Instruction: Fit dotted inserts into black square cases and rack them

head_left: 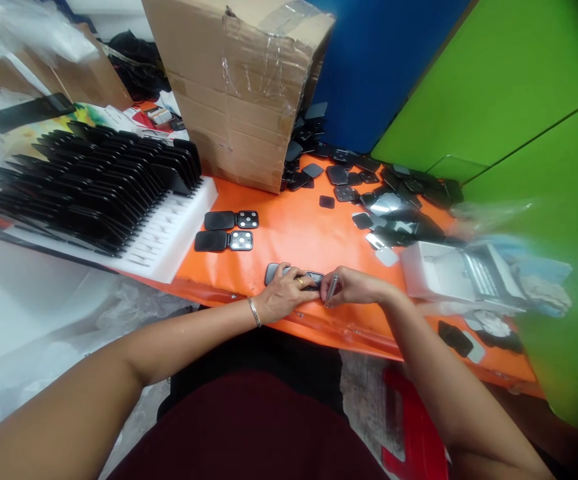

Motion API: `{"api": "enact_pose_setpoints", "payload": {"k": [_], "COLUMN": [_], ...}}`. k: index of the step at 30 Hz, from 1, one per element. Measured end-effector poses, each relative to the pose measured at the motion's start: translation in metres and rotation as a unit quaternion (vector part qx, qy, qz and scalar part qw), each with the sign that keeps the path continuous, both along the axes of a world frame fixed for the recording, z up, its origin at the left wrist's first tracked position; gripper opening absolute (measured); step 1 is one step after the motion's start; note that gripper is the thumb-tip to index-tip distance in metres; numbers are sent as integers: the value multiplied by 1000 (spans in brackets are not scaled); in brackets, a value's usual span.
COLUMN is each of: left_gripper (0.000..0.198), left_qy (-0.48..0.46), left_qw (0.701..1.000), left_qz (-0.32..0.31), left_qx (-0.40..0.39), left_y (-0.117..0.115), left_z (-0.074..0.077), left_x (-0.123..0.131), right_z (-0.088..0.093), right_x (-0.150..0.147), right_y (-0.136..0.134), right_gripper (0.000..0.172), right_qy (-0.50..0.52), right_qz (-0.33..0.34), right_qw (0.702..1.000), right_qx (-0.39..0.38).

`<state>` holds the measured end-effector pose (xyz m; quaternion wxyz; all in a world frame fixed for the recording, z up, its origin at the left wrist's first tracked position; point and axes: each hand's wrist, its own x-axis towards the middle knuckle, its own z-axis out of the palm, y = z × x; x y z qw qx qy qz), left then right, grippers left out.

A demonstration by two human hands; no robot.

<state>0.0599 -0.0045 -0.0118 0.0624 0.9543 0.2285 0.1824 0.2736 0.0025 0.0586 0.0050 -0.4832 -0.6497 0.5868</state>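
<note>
A black hinged compact case (271, 273) lies unfolded on the orange-covered table near its front edge. My left hand (285, 293) grips it, fingers spread over the top and hiding much of it. At the right end of the same case, my right hand (351, 287) is closed around a slim silver metal tool (333, 291), whose exact kind I cannot make out. Further left, two more unfolded compact cases, an upper one (219, 220) and a lower one (212, 241), lie side by side, their right halves dotted with pale round spots.
Rows of black cases (113, 180) stand in a white foam rack (189, 227) at left. A cardboard box (249, 100) rises behind the orange table (289, 230). Loose black plates (337, 175) are scattered at back right, near a white open box (429, 270). A red stool (419, 427) stands below.
</note>
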Motion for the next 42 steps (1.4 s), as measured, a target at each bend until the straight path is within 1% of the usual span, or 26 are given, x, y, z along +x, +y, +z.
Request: {"api": "enact_pose_setpoints", "payload": {"k": [2, 4, 5, 7, 10, 12, 14, 17, 19, 21, 24, 26, 28, 31, 33, 35, 38, 42], "left_gripper": [25, 25, 25, 25, 27, 28, 27, 27, 28, 30, 27, 25, 25, 25, 25, 28, 31, 24], "left_qy": [2, 5, 7, 10, 8, 2, -14, -67, -98, -109, -115, -131, -152, -176, -189, -200, -209, -214], "left_qw": [1000, 1000, 1000, 1000, 1000, 1000, 998, 991, 982, 976, 975, 975, 972, 966, 962, 958, 954, 952], "left_qz": [-5, -5, -5, -5, -7, -10, -15, -16, 6, 36, 47, 39, 37, 37, 31, 18, 12, 61], "left_qx": [2, 0, -2, -6, -14, -26, -53, -118, -160, -184, -184, -177, -173, -183, -195, -206, -215, -209], "left_y": [1, 1, 1, 1, 2, 2, 3, 4, 5, 6, 7, 8, 8, 8, 8, 8, 7, 0], "left_z": [1, 2, 3, 5, 7, 8, 9, 10, 11, 10, 8, 6, 5, 4, 5, 5, 4, 4], "left_x": [0, 0, -1, -1, -1, 0, -1, -7, -14, -19, -23, -22, -20, -20, -21, -23, -24, -21], "right_z": [-1, -3, -4, -6, -10, -12, -14, -15, -18, -22, -32, -36, -36, -33, -30, -29, -31, -36], "right_x": [5, 12, 16, 23, 27, 25, 17, -2, -17, -30, -45, -51, -56, -62, -65, -68, -70, -73], "right_y": [-2, -8, -13, -24, -43, -53, -60, -65, -67, -67, -65, -63, -60, -56, -54, -53, -52, -51], "right_gripper": [19, 23, 26, 29, 31, 32, 32, 33, 33, 34, 32, 24, 15, 5, 8, 12, 14, 11], "right_qy": [26, 65, 83, 113, 152, 172, 180, 179, 180, 175, 135, 87, 25, -60, -84, -84, -75, -102], "right_qz": [1, -32, -60, -137, -258, -325, -374, -409, -415, -415, -405, -386, -355, -277, -224, -198, -202, -223], "right_qw": [1000, 997, 995, 984, 953, 929, 908, 893, 889, 890, 897, 905, 910, 910, 907, 903, 896, 893], "right_qx": [-14, -21, -19, -2, 35, 51, 62, 66, 66, 71, 113, 157, 213, 304, 346, 371, 389, 377]}}
